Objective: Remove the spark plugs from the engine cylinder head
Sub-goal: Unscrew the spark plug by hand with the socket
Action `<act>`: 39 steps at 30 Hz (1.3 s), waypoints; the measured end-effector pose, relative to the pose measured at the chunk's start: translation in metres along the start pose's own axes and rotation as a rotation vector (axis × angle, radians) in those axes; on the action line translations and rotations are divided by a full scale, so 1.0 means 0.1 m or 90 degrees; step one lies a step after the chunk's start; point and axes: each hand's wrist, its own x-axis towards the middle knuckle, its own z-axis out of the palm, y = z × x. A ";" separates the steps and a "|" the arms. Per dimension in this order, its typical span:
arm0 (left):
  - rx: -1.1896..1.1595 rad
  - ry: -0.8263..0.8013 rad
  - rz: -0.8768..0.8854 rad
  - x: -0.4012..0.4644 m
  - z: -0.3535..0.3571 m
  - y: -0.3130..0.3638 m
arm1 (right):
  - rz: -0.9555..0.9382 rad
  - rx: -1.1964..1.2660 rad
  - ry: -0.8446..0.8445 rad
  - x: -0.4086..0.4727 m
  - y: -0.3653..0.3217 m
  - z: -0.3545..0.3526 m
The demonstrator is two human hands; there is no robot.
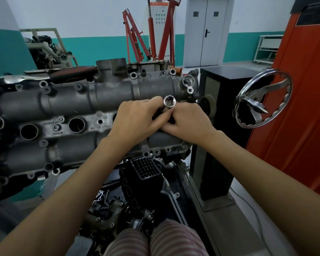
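Both hands clenched on socket (169, 102) over right end of cyl. head (67, 100): left hand (137, 120) and right hand (189, 121) touching. Plug wells open to left; handwheel (262, 98) right.

Automotive workshop, likely a training shop. Landmark: grey engine cylinder head (78, 111) mounted on a stand, open plug wells along its middle. Just right of it, a black stand column (220, 126) with a chrome handwheel (262, 98). Behind it, a red engine hoist (137, 37) and a second engine on a frame (46, 50). Below it, loose engine parts (137, 182). Far behind: teal-and-white wall, grey double door (205, 32).
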 end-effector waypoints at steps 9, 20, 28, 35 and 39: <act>-0.023 -0.004 -0.007 -0.01 -0.01 0.01 | -0.028 0.004 0.033 -0.02 -0.05 -0.02; -0.009 0.016 0.008 -0.01 -0.01 0.00 | 0.006 -0.001 -0.003 0.00 -0.01 0.00; -0.022 -0.005 -0.006 -0.01 -0.02 0.01 | -0.019 0.011 0.000 0.00 -0.01 -0.02; -0.033 0.009 0.014 0.00 -0.04 0.03 | -0.006 0.018 0.001 0.00 -0.01 0.00; -0.041 0.006 0.008 -0.01 -0.03 0.01 | 0.003 -0.008 -0.011 0.01 0.02 0.02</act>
